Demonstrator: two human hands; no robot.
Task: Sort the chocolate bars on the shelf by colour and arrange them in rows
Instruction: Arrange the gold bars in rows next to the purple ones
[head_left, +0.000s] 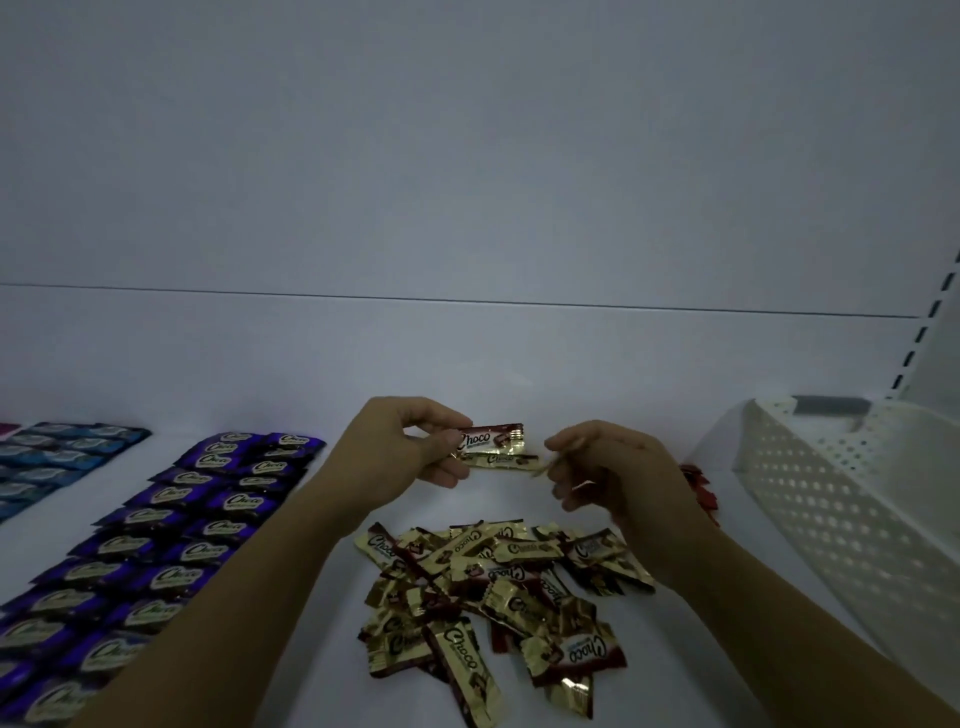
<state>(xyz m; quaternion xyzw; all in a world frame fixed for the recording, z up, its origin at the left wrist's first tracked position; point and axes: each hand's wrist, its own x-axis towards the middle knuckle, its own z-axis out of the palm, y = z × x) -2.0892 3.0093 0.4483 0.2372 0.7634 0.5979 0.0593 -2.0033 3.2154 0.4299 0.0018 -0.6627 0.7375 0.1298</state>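
Note:
My left hand holds up two gold-and-brown Choco bars above the white shelf, pinched at their left ends. My right hand hovers just right of them with curled fingers, its fingertips at the lower bar's right end; whether it pinches the wrapper is unclear. Below both hands lies a loose heap of gold-and-brown bars. To the left, purple bars lie in two neat rows. Blue bars form rows at the far left.
A white perforated basket stands at the right on the shelf. Several red bars peek out behind my right hand beside the basket. A slotted shelf upright runs up the right edge. The scene is dim.

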